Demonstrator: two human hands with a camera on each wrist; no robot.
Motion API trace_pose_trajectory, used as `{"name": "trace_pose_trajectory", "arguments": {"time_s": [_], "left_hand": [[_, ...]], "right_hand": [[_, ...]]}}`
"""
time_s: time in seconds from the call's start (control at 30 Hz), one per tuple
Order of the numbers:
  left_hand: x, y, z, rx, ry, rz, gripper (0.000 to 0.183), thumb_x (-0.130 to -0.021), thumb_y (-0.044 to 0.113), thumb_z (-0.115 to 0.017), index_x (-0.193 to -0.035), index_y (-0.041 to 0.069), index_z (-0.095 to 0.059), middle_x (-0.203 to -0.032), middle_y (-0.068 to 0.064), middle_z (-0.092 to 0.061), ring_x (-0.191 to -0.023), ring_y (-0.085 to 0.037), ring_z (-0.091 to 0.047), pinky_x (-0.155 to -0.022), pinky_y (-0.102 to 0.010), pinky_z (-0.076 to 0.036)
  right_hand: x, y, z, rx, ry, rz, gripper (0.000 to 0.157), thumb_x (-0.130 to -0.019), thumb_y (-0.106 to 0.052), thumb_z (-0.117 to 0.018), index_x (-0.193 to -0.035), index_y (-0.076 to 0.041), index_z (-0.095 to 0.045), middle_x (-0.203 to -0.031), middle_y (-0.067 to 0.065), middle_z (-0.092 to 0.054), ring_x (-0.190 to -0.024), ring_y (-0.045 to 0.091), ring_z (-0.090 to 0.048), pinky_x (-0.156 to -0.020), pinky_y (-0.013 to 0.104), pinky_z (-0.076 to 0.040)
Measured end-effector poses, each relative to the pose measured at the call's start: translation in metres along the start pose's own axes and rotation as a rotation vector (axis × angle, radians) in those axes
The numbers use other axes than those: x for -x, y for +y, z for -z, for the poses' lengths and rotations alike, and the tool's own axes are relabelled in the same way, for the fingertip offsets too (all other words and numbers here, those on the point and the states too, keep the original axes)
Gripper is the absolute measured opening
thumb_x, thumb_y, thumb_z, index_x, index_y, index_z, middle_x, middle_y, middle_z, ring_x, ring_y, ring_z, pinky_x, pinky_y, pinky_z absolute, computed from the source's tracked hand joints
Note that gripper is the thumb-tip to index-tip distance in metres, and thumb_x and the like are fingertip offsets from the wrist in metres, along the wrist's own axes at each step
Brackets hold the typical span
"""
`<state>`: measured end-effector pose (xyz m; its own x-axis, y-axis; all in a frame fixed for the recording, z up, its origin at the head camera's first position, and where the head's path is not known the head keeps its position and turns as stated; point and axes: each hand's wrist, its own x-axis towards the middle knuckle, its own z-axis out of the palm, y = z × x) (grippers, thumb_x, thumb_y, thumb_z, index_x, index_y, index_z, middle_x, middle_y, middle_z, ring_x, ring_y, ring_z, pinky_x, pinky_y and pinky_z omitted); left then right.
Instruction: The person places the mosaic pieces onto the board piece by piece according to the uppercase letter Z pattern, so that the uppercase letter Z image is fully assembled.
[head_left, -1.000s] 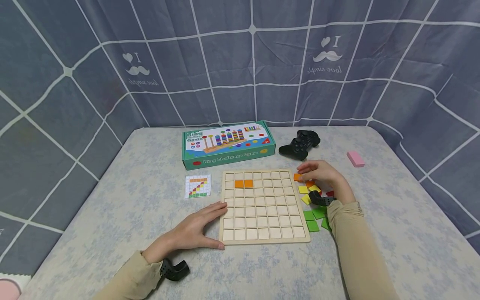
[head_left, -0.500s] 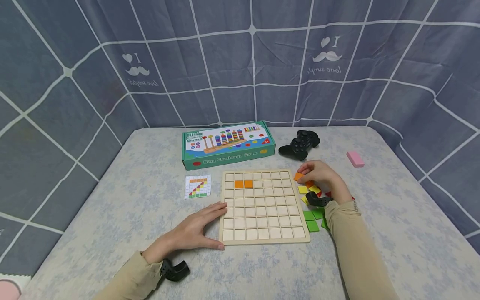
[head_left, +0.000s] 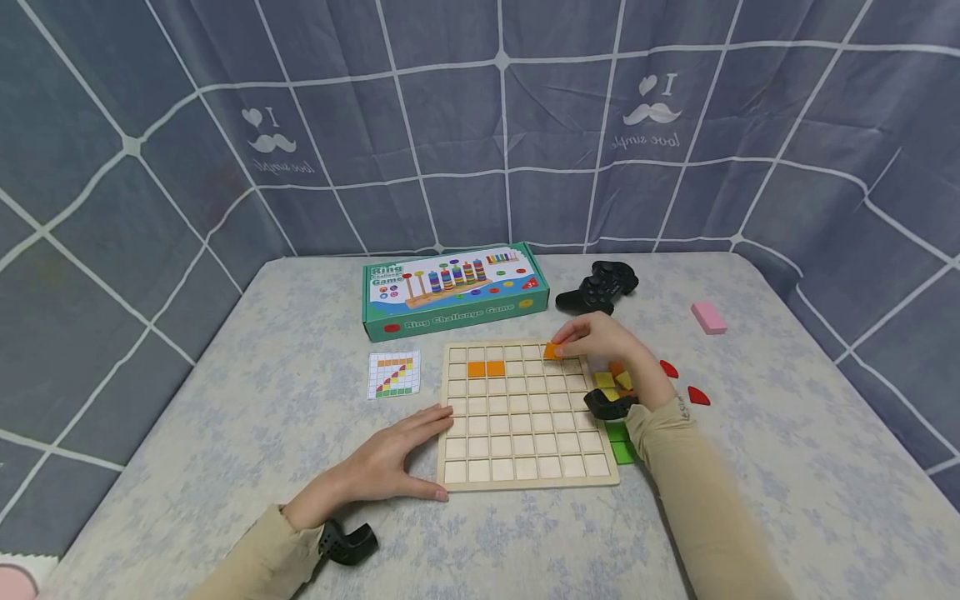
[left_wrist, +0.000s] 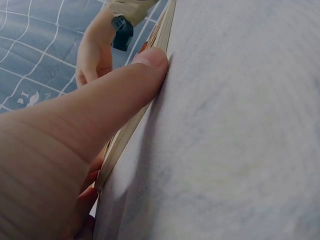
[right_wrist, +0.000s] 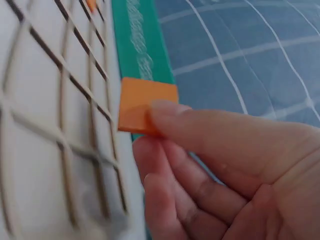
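A square orange tile (head_left: 552, 352) is pinched between the thumb and fingers of my right hand (head_left: 609, 343), over the upper right part of a wooden grid board (head_left: 522, 425). In the right wrist view the tile (right_wrist: 137, 102) is tilted up, apart from the grid beside it. Two more orange tiles (head_left: 486, 368) sit side by side in the board's second row. My left hand (head_left: 390, 462) rests at the board's left edge, fingers extended and thumb near the lower corner. The left wrist view has that thumb (left_wrist: 145, 70) lying along the board's side.
Yellow tiles (head_left: 604, 380) and green tiles (head_left: 624, 452) lie right of the board, partly hidden by my right arm. Red quarter-round pieces (head_left: 698, 396) are farther right. Around the board are a pattern card (head_left: 394, 375), a green game box (head_left: 457, 292), a black controller (head_left: 600, 287) and a pink block (head_left: 708, 318).
My right hand has lifted an orange tile from the pile and moved left with it over the board. The red pieces now show beside the arm. My left hand stays in place.
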<state>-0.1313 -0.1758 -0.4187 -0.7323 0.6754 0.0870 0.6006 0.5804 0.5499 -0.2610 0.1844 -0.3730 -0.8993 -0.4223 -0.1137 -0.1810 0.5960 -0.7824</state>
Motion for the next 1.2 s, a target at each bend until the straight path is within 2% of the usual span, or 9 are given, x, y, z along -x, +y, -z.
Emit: {"name": "trace_pose_trajectory", "arguments": {"time_s": [0.07, 0.27, 0.43, 0.6, 0.77, 0.97, 1.2], "left_hand": [[0.000, 0.000, 0.000, 0.001, -0.001, 0.002, 0.096, -0.070, 0.062, -0.072, -0.143, 0.008, -0.040, -0.152, -0.001, -0.030, -0.140, -0.019, -0.022, -0.108, -0.046, -0.029], [0.000, 0.000, 0.000, -0.001, -0.001, 0.000, 0.096, -0.070, 0.062, -0.072, -0.143, 0.008, -0.040, -0.152, 0.000, -0.029, -0.140, -0.018, -0.022, -0.108, -0.045, -0.029], [0.000, 0.000, -0.001, -0.004, 0.000, -0.001, 0.096, -0.070, 0.062, -0.071, -0.143, 0.008, -0.040, -0.152, 0.000, -0.029, -0.140, -0.018, -0.022, -0.108, -0.045, -0.029], [-0.001, 0.000, 0.000, -0.004, 0.001, -0.002, 0.096, -0.070, 0.062, -0.071, -0.143, 0.008, -0.040, -0.152, -0.001, -0.029, -0.140, -0.018, -0.022, -0.108, -0.045, -0.028], [-0.001, 0.000, 0.000, -0.003, 0.005, -0.005, 0.096, -0.070, 0.062, -0.072, -0.143, 0.008, -0.040, -0.151, -0.001, -0.030, -0.140, -0.018, -0.023, -0.109, -0.044, -0.028], [0.000, 0.000, 0.000, -0.003, 0.003, -0.003, 0.096, -0.070, 0.062, -0.071, -0.143, 0.008, -0.040, -0.151, -0.001, -0.030, -0.140, -0.018, -0.022, -0.109, -0.045, -0.028], [0.000, 0.000, -0.001, -0.009, 0.017, -0.025, 0.095, -0.071, 0.060, -0.072, -0.142, 0.006, -0.041, -0.151, -0.005, -0.031, -0.139, -0.022, -0.024, -0.107, -0.048, -0.030]], "right_hand": [[-0.003, -0.009, -0.007, -0.007, -0.022, 0.024, 0.025, -0.086, -0.016, -0.070, -0.104, 0.001, -0.069, -0.098, 0.012, -0.069, -0.090, 0.023, -0.061, -0.083, 0.037, -0.047], [-0.016, -0.022, -0.029, -0.015, -0.062, 0.007, 0.020, -0.088, -0.012, -0.067, -0.103, 0.001, -0.070, -0.090, 0.010, -0.069, -0.072, 0.018, -0.060, -0.069, 0.029, -0.048], [-0.027, -0.023, -0.040, 0.008, -0.088, 0.043, 0.018, -0.088, -0.013, -0.066, -0.100, 0.000, -0.071, -0.082, 0.005, -0.069, -0.064, 0.013, -0.057, -0.063, 0.025, -0.046], [-0.030, -0.025, -0.046, 0.060, -0.084, 0.046, 0.014, -0.086, -0.013, -0.068, -0.094, -0.004, -0.074, -0.082, 0.002, -0.069, -0.073, 0.011, -0.059, -0.070, 0.028, -0.047], [-0.029, -0.024, -0.049, 0.123, -0.063, 0.055, 0.012, -0.084, -0.014, -0.071, -0.093, -0.008, -0.074, -0.089, 0.002, -0.069, -0.084, 0.016, -0.061, -0.077, 0.033, -0.049], [-0.014, -0.023, -0.034, 0.140, -0.017, 0.083, 0.022, -0.084, -0.013, -0.070, -0.105, -0.005, -0.069, -0.101, 0.007, -0.066, -0.093, 0.023, -0.060, -0.078, 0.037, -0.050], [0.013, -0.012, 0.002, 0.098, 0.030, 0.107, 0.029, -0.086, -0.017, -0.069, -0.110, -0.001, -0.066, -0.098, 0.009, -0.066, -0.086, 0.023, -0.062, -0.074, 0.037, -0.050]]}}
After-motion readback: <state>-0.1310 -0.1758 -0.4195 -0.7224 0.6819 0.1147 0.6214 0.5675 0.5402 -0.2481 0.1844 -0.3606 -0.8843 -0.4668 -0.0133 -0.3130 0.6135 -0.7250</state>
